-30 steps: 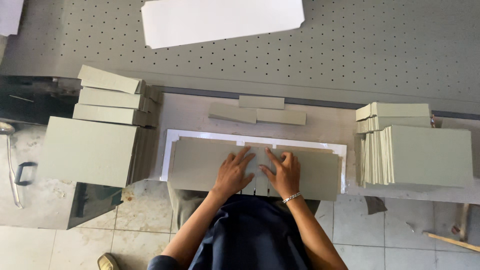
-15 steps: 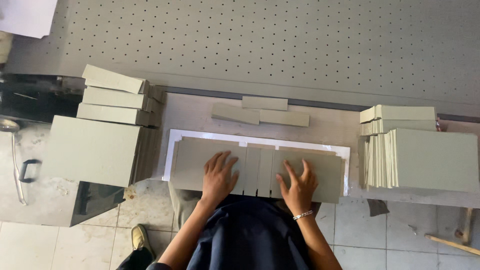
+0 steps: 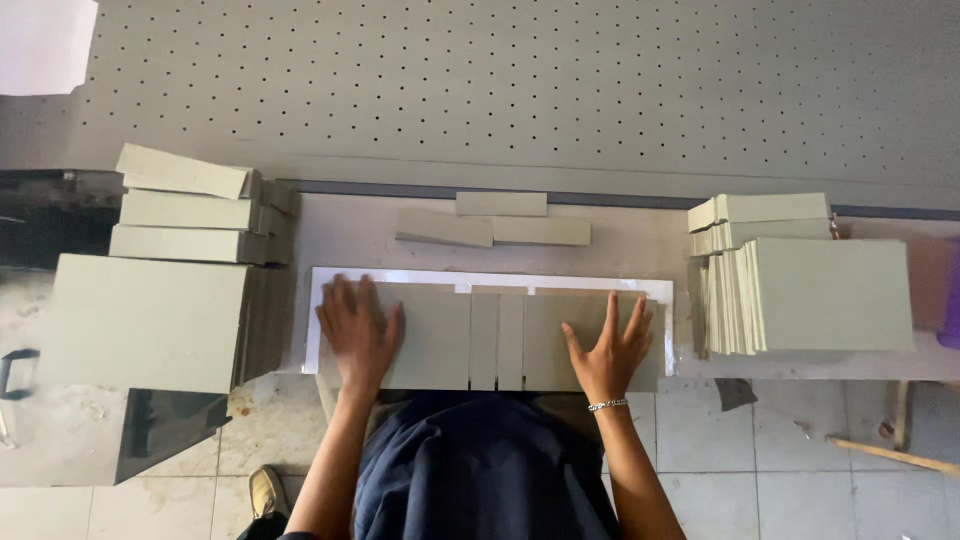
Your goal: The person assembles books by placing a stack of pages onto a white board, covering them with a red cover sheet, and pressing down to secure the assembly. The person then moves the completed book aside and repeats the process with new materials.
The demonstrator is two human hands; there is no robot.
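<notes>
On grey boards [image 3: 440,340], left hand [image 3: 358,335] and right hand [image 3: 607,350] press flat.

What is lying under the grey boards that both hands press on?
Under the grey boards a white sheet shows along its top and side edges. Its middle is covered by the boards, the left hand and right hand.

Grey-green boards [image 3: 500,340], white sheet [image 3: 320,285]

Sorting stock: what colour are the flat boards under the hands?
Pale grey-green boards, lying on a white sheet; head view.
</notes>
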